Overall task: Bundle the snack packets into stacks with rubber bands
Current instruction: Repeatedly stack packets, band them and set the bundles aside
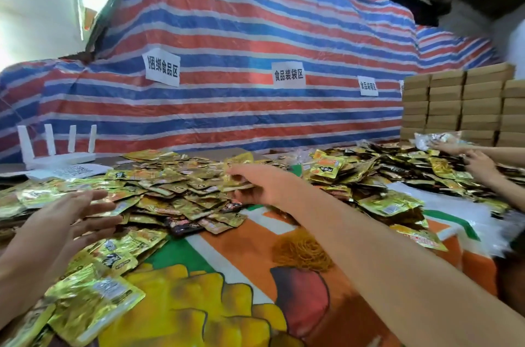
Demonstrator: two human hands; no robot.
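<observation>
Snack pkts (181, 193): gold foil, flat, heaped loosely.

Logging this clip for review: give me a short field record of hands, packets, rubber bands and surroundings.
left hand: open, fingers spread over packets
right hand: stretched into the heap, gripping a few packets
packets: loose heap on the printed cloth, none visibly banded
rubber bands: tangled pile on the cloth beside right forearm
other: another person's hands at far right; boxes stacked behind
</observation>
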